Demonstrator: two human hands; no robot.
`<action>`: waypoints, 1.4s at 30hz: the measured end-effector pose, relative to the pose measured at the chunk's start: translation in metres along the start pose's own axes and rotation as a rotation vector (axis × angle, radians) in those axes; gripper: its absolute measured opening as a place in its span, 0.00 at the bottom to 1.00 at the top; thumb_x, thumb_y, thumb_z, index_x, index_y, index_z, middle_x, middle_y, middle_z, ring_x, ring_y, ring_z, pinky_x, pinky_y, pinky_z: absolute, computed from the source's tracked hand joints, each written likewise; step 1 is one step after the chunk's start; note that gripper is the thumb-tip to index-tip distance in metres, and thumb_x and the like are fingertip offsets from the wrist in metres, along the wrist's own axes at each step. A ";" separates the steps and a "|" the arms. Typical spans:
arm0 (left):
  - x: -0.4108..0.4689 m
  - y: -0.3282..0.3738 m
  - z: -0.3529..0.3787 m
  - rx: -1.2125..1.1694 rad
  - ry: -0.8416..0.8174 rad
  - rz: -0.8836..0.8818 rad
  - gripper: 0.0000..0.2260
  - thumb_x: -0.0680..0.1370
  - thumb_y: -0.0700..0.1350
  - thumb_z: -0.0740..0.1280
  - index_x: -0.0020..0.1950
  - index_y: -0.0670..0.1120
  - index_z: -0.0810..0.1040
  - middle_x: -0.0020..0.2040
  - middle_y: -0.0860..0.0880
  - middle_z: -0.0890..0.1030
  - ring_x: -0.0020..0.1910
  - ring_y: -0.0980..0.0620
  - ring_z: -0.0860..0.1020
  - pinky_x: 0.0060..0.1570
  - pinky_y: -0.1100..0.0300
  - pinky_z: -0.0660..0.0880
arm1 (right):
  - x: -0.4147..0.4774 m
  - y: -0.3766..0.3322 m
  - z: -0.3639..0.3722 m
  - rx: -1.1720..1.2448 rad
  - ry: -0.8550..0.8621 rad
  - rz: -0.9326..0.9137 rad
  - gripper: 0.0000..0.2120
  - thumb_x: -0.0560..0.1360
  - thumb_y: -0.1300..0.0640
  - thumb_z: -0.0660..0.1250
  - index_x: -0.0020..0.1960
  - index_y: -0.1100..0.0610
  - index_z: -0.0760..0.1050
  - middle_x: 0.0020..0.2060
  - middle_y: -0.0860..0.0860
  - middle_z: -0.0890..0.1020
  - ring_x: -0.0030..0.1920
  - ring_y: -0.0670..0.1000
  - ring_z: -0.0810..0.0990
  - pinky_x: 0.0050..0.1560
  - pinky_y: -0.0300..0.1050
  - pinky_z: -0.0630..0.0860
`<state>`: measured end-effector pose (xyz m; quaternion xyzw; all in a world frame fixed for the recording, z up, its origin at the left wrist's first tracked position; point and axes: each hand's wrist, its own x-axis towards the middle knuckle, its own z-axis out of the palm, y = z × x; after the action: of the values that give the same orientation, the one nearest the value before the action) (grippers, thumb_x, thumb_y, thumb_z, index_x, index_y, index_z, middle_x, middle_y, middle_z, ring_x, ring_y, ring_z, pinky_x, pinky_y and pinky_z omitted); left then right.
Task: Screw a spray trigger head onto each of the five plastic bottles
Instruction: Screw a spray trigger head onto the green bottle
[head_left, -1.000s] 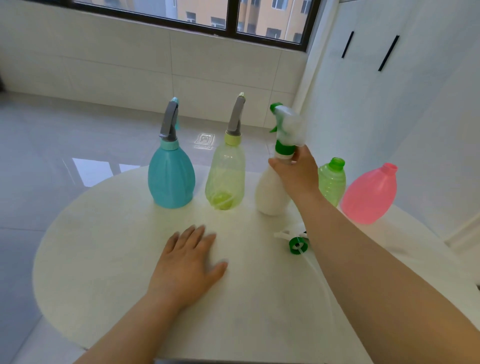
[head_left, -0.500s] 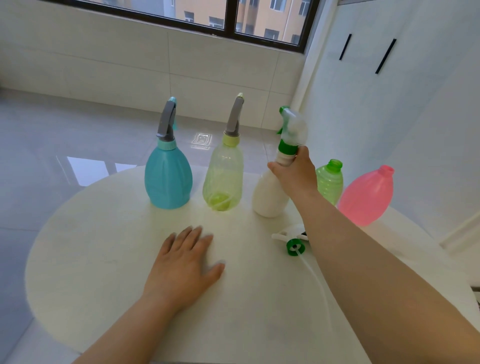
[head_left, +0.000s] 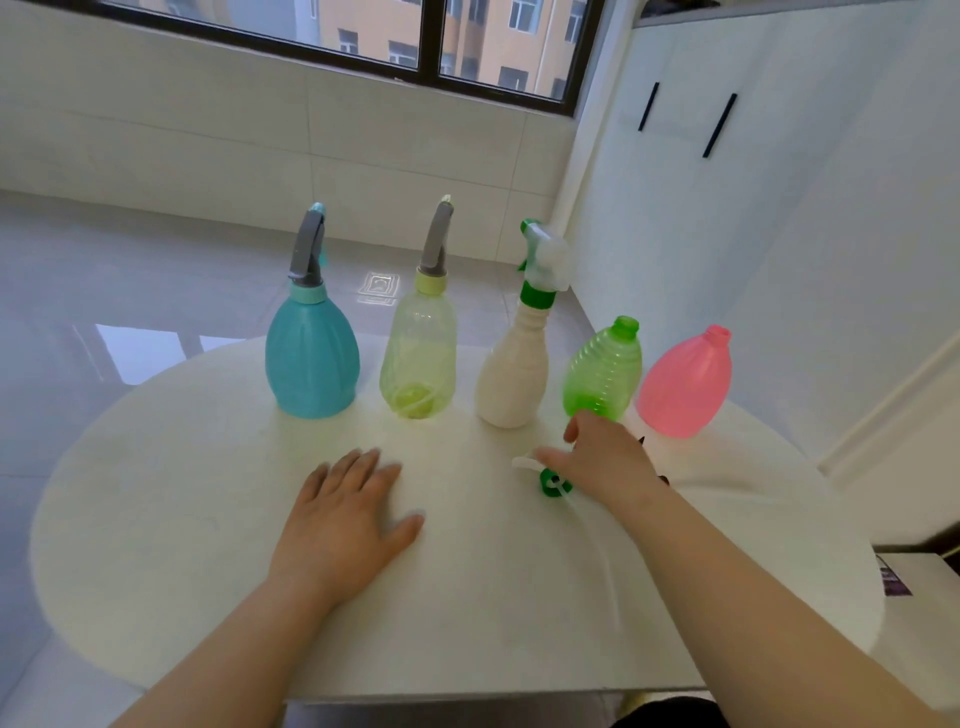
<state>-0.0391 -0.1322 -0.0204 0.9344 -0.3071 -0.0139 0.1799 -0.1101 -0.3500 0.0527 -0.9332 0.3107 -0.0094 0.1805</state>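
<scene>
- The table (head_left: 156, 519) top looks matt, white and smooth.
- The teal bottle (head_left: 311, 364) is opaque plastic with faint ribs.
- The white bottle (head_left: 511, 379) is dull, opaque plastic.
- The yellow-green bottle (head_left: 418, 358), the ridged green bottle (head_left: 602, 369) and the smooth pink bottle (head_left: 685, 384) are translucent plastic.
- The floor tiles (head_left: 130, 291) are glossy.

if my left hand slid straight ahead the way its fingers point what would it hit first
Probably the pale yellow-green translucent plastic bottle: the left hand lies flat on the white round table, fingers aimed at its base; depth is uncertain.

Green bottle (head_left: 602, 371), pink bottle (head_left: 685, 384) upright, uncapped; trigger head (head_left: 550, 486) (green collar) lying flat.
</scene>
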 end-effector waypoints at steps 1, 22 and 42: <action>0.000 0.000 0.000 0.003 0.000 -0.001 0.27 0.75 0.62 0.52 0.71 0.54 0.54 0.76 0.52 0.53 0.74 0.55 0.49 0.72 0.57 0.43 | -0.002 -0.001 0.006 -0.069 -0.020 0.016 0.23 0.70 0.43 0.64 0.54 0.61 0.68 0.48 0.55 0.75 0.50 0.56 0.74 0.42 0.44 0.65; -0.001 0.004 -0.004 0.023 0.017 0.001 0.25 0.75 0.60 0.55 0.70 0.53 0.58 0.75 0.52 0.57 0.74 0.55 0.53 0.72 0.58 0.47 | -0.036 0.024 -0.045 1.270 -0.034 -0.050 0.06 0.75 0.58 0.61 0.41 0.56 0.74 0.35 0.49 0.82 0.26 0.42 0.78 0.29 0.33 0.75; 0.127 0.202 0.011 -0.668 0.195 0.053 0.33 0.71 0.44 0.70 0.71 0.44 0.56 0.71 0.44 0.61 0.70 0.48 0.61 0.68 0.58 0.57 | -0.026 0.163 -0.017 2.078 0.280 -0.044 0.08 0.69 0.62 0.60 0.46 0.57 0.76 0.33 0.50 0.85 0.34 0.44 0.82 0.38 0.36 0.79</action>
<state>-0.0528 -0.3603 0.0495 0.8126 -0.2909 -0.0197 0.5046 -0.2274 -0.4608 0.0156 -0.3150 0.1507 -0.3828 0.8553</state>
